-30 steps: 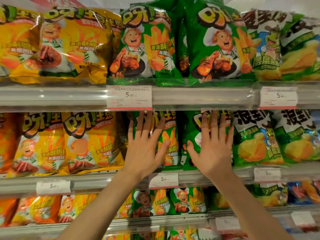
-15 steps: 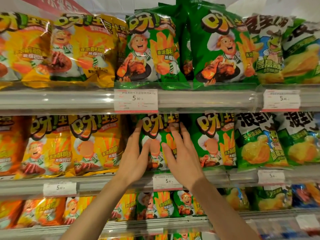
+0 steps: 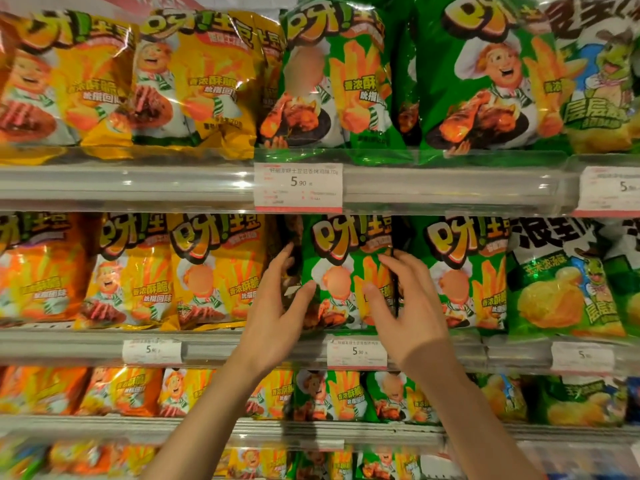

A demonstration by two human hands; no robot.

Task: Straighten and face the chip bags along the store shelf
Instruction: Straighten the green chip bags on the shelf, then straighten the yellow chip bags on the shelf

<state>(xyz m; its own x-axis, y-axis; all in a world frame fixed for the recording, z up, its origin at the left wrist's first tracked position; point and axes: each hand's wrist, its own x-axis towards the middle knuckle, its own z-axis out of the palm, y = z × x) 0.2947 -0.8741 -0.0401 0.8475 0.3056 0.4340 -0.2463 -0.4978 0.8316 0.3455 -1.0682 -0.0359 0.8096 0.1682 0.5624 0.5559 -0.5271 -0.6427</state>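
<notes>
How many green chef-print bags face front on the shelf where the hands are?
2. The held bag sits between the left hand and right hand; the neighbouring bag stands just right of it. More may be hidden behind.

The chip bags (image 3: 346, 271) are thin plastic film, glossy and crinkled, catching bright glare across their printed fronts. The shelf (image 3: 138, 185) edge looks like smooth pale metal behind a clear, shiny plastic strip. The price tags (image 3: 298, 187) are matt white paper. The hands (image 3: 277, 306) are bare skin.
</notes>
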